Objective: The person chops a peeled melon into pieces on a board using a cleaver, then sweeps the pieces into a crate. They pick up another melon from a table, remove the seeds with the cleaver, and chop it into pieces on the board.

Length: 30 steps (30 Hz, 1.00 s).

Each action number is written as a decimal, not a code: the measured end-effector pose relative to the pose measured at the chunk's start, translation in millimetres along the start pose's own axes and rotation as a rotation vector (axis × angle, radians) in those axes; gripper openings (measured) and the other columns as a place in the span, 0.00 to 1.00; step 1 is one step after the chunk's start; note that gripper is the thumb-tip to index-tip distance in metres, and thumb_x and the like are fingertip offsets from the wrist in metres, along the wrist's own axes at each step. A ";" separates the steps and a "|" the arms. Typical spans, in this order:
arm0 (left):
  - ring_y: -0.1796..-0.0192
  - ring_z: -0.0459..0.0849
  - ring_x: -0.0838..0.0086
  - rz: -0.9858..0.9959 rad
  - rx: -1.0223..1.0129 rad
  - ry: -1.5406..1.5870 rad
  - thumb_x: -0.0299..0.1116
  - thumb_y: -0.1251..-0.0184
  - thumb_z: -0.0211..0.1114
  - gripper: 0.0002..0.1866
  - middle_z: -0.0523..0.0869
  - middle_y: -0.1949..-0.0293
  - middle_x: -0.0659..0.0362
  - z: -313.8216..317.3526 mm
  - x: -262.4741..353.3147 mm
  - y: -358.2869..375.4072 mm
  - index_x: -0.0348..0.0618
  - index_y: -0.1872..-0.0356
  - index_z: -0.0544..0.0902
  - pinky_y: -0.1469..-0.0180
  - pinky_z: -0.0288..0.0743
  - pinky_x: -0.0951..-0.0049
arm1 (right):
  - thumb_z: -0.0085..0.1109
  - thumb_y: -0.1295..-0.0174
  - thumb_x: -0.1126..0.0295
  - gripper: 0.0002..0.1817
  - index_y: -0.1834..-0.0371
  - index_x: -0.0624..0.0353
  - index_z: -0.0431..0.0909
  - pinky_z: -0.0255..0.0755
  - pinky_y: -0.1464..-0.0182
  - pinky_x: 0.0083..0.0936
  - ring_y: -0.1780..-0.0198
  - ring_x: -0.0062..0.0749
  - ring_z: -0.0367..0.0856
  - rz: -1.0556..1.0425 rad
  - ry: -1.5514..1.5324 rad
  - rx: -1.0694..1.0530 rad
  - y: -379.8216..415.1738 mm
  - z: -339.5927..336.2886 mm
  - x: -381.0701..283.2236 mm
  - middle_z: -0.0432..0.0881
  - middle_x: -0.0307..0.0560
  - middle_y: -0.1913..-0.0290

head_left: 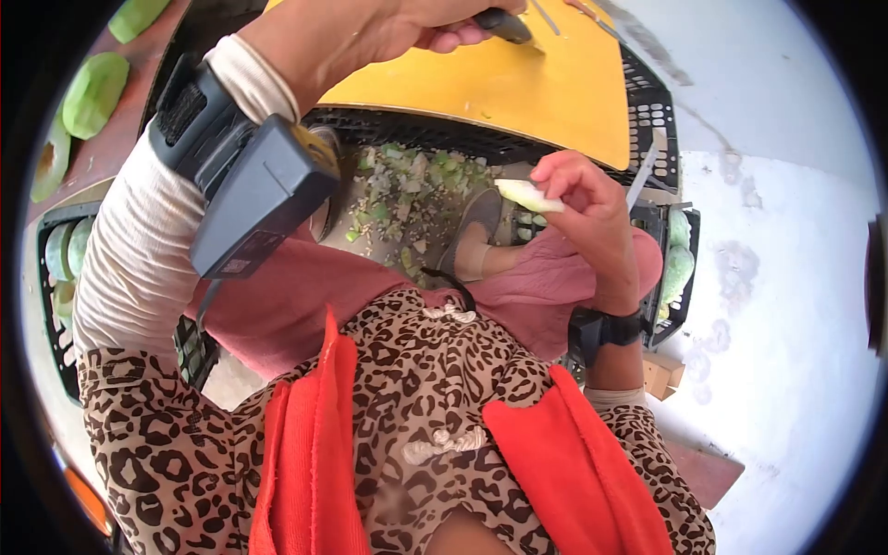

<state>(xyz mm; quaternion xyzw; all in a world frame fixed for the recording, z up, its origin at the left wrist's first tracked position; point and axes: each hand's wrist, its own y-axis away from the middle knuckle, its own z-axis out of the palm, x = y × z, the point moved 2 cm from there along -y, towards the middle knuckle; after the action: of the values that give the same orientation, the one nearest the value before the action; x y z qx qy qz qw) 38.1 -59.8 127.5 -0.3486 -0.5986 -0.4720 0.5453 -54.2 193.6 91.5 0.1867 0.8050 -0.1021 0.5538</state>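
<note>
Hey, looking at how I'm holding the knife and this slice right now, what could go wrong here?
The left hand grips a knife above the yellow cutting board, apparently out of your sightline; it might nick something. The right hand pinches a pale vegetable slice by fingertips only; it could drop among the scraps by your foot.

outdoor food-prep spot — yellow cutting board point(518, 88) over black crates point(661, 111), peeled gourds point(92, 91), concrete floor point(786, 231)

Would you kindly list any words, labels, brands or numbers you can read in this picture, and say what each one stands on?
No text can be read anywhere.
The grey device strapped to the left forearm bears a dark label, too blurred to read.
The black wristband on the right wrist shows no marking.
</note>
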 end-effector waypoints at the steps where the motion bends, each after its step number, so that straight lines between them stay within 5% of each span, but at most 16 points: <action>1: 0.78 0.72 0.81 -0.013 0.023 -0.006 0.34 0.34 0.60 0.12 0.76 0.79 0.62 1.6 2.0 -2.0 0.36 0.73 0.79 0.79 0.65 0.81 | 0.61 0.50 0.87 0.10 0.70 0.60 0.73 0.70 0.63 0.14 0.61 0.15 0.73 -0.016 0.065 0.018 2.1 -6.1 -10.7 0.78 0.41 0.57; 3: 0.78 0.71 0.81 -0.151 0.102 -0.059 0.34 0.35 0.60 0.11 0.75 0.79 0.63 8.1 13.9 -6.0 0.38 0.74 0.79 0.78 0.65 0.82 | 0.61 0.52 0.87 0.10 0.71 0.59 0.74 0.70 0.64 0.14 0.63 0.17 0.74 -0.053 0.211 0.051 5.2 -12.2 -29.8 0.78 0.41 0.58; 10: 0.77 0.72 0.81 -0.058 0.027 0.000 0.34 0.35 0.59 0.11 0.75 0.78 0.63 3.1 -4.3 -13.1 0.40 0.75 0.77 0.77 0.67 0.82 | 0.62 0.54 0.88 0.11 0.72 0.60 0.74 0.70 0.65 0.14 0.64 0.20 0.76 -0.163 0.373 0.057 17.6 -16.3 -61.0 0.79 0.43 0.58; 15: 0.76 0.75 0.77 -0.114 0.022 0.020 0.32 0.36 0.57 0.08 0.77 0.76 0.61 5.4 -4.1 -19.9 0.40 0.73 0.76 0.74 0.70 0.79 | 0.61 0.50 0.87 0.10 0.71 0.61 0.74 0.70 0.66 0.14 0.65 0.15 0.75 -0.084 0.027 0.081 3.2 -22.6 -47.6 0.79 0.41 0.59; 18: 0.77 0.71 0.89 -0.051 0.016 -0.014 0.38 0.32 0.61 0.09 0.76 0.75 0.69 8.5 -7.5 -17.9 0.44 0.59 0.80 0.77 0.65 0.87 | 0.61 0.46 0.84 0.07 0.69 0.61 0.74 0.68 0.69 0.12 0.68 0.11 0.74 0.155 -0.200 0.091 -19.8 -24.5 -23.0 0.79 0.37 0.65; 22: 0.76 0.72 0.87 -0.071 0.050 0.035 0.39 0.33 0.62 0.10 0.76 0.74 0.68 9.7 -9.5 -18.5 0.45 0.60 0.80 0.74 0.67 0.86 | 0.63 0.45 0.81 0.06 0.68 0.61 0.75 0.64 0.73 0.11 0.74 0.09 0.72 0.288 0.127 0.063 -43.4 -18.8 -0.2 0.77 0.32 0.74; 26: 0.75 0.73 0.87 -0.070 0.009 0.043 0.40 0.33 0.62 0.10 0.76 0.73 0.68 7.2 -8.9 -18.8 0.45 0.61 0.80 0.73 0.68 0.85 | 0.65 0.46 0.78 0.05 0.71 0.62 0.76 0.68 0.71 0.17 0.73 0.14 0.73 0.248 0.141 -0.078 -58.4 -2.8 22.6 0.76 0.33 0.76; 30: 0.75 0.73 0.87 -0.063 0.014 0.056 0.40 0.33 0.63 0.10 0.77 0.73 0.68 7.1 -9.8 -18.3 0.45 0.60 0.80 0.73 0.68 0.85 | 0.67 0.47 0.73 0.07 0.71 0.62 0.78 0.72 0.68 0.23 0.73 0.20 0.75 0.192 0.517 0.108 -74.6 -11.7 41.5 0.79 0.38 0.76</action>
<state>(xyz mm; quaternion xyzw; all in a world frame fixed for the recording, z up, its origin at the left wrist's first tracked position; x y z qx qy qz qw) 20.4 -57.9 114.8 -0.3122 -0.5970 -0.4944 0.5493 -108.2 137.9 54.0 0.3111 0.8916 -0.0410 0.3265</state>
